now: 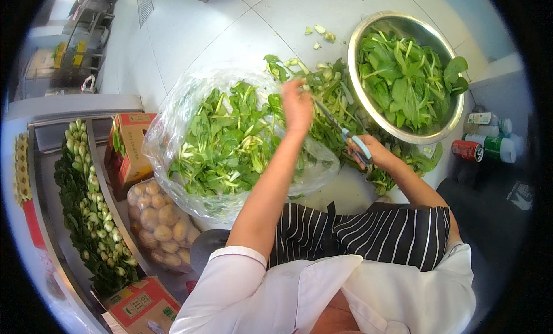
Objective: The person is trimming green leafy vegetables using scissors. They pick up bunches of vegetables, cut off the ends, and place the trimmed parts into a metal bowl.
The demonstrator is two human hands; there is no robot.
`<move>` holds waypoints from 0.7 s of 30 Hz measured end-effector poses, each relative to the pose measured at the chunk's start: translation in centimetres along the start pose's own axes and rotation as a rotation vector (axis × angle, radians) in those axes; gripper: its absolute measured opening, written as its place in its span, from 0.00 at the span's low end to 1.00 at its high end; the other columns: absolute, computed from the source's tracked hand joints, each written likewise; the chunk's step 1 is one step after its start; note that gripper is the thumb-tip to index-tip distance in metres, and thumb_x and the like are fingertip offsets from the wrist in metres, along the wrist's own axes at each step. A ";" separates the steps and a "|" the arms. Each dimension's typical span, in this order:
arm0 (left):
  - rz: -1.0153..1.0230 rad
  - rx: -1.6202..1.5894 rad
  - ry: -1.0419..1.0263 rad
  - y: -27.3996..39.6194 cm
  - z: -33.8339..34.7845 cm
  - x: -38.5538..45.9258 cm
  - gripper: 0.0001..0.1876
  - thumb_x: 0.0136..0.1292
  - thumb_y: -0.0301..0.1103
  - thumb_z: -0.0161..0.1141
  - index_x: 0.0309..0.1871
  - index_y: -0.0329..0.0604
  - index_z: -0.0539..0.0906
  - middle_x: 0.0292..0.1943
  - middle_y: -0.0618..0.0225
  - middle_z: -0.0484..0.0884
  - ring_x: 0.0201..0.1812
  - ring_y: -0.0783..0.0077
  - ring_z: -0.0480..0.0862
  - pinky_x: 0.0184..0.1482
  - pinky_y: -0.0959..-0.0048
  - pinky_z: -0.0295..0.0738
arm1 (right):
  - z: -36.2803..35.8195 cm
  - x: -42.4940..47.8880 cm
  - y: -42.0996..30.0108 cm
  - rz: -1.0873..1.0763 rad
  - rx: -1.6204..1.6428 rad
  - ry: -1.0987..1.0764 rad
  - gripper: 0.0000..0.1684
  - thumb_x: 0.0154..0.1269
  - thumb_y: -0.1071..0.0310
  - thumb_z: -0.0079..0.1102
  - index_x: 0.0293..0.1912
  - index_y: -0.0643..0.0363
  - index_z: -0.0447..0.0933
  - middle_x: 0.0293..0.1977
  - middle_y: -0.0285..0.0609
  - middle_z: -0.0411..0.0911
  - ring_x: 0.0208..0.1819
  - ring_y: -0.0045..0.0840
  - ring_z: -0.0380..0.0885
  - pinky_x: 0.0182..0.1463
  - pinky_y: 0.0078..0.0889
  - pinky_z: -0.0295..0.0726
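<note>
My left hand point(297, 101) is curled, with a pale stem end of a leafy green point(306, 85) showing at its fingertips; the palm side is hidden. My right hand point(372, 150) grips the handles of a pair of scissors point(344, 131), whose blades point up and left towards my left hand. Below and left of that hand, a clear plastic bag point(162, 146) lies spread wide around loose green leaves point(224, 135). Beneath the scissors lies a heap of whole leafy greens point(335, 85) on the floor. A steel bowl point(352, 70) beside it is full of green leaves point(402, 75).
Cut stem ends point(320, 29) lie on the tiled floor point(224, 27). At left are a rack point(97, 170) holding bok choy point(97, 213), a mesh bag of potatoes point(162, 230) and cardboard boxes point(140, 306). A red can point(466, 150) and plastic bottles point(492, 146) lie at right.
</note>
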State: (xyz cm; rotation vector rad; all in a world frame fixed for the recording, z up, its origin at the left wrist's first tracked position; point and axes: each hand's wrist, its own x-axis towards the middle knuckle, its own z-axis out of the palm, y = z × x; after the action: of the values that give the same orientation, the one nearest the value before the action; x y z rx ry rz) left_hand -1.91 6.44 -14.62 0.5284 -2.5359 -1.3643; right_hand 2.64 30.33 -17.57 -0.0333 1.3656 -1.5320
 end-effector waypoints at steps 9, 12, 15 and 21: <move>-0.321 0.533 -0.280 -14.1 -7.3 -3.5 0.13 0.56 0.31 0.64 0.44 0.40 0.80 0.42 0.53 0.81 0.47 0.52 0.81 0.48 0.57 0.75 | 0.6 1.1 -1.6 -0.037 -0.015 0.044 0.26 0.72 0.45 0.51 0.33 0.59 0.72 0.17 0.34 0.72 0.13 0.18 0.71 0.18 0.20 0.70; 0.010 0.661 0.235 -10.1 -5.4 -3.1 0.15 0.57 0.36 0.66 0.46 0.42 0.79 0.44 0.54 0.80 0.46 0.51 0.81 0.46 0.55 0.76 | 0.9 1.1 -1.4 -0.024 -0.021 0.039 0.26 0.72 0.44 0.50 0.33 0.59 0.72 0.17 0.34 0.72 0.13 0.18 0.71 0.18 0.20 0.70; -0.091 0.713 -0.111 -7.8 -4.0 -2.6 0.19 0.57 0.41 0.67 0.48 0.44 0.78 0.46 0.54 0.79 0.47 0.50 0.81 0.45 0.54 0.76 | 1.4 1.2 -1.6 -0.026 -0.039 0.022 0.25 0.73 0.45 0.50 0.33 0.60 0.72 0.16 0.34 0.72 0.13 0.18 0.71 0.18 0.21 0.70; -0.338 0.297 -0.106 -11.1 -2.4 -2.7 0.15 0.59 0.34 0.64 0.44 0.32 0.82 0.36 0.54 0.86 0.36 0.57 0.83 0.42 0.65 0.76 | 1.5 0.7 -1.9 -0.068 -0.086 -0.024 0.23 0.73 0.48 0.50 0.33 0.60 0.72 0.17 0.34 0.73 0.14 0.18 0.72 0.20 0.20 0.70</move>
State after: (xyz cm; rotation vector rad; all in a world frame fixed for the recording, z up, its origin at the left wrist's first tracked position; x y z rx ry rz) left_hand 3.72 0.15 -22.63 1.0050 -2.8537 -1.1370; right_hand 2.03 28.45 -16.01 -0.1531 1.4234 -1.5234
